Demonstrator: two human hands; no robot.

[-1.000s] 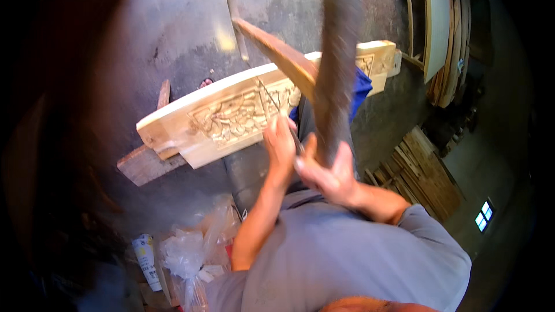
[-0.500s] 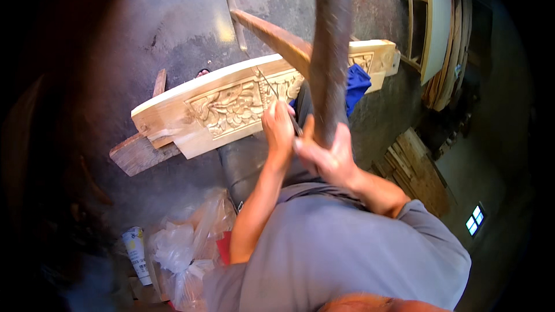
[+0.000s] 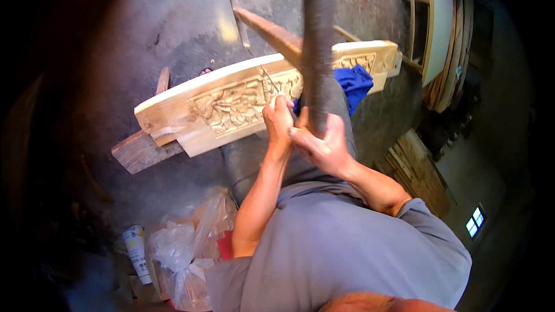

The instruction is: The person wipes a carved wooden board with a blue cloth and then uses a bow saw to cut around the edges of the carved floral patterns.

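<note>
A pale board with relief carving (image 3: 231, 107) lies across my legs, a rough plank (image 3: 141, 151) under its left end. Over it is a wooden-framed tool with a blurred dark upright bar (image 3: 315, 29), a lighter crosspiece (image 3: 269, 34) and a thin end bar (image 3: 236, 6). A thin rod or blade (image 3: 270, 81) slants down over the carving to my left hand (image 3: 277, 117), whose fingers are closed around its lower part. My right hand (image 3: 324, 147) grips the dark bar's lower end, close against my left. Blue cloth (image 3: 352, 86) lies by the board's right part.
Curved boards and a pale panel (image 3: 436, 34) stand on the right, with stacked planks (image 3: 419, 167) lower down. Clear plastic bags (image 3: 182, 254), a printed white tube (image 3: 136, 254) and a red item (image 3: 225, 247) are at lower left on the concrete floor (image 3: 173, 17).
My two hands have risen slightly in the picture. The dark bar and my right hand have shifted somewhat left, uncovering more blue cloth. Both grips look the same.
</note>
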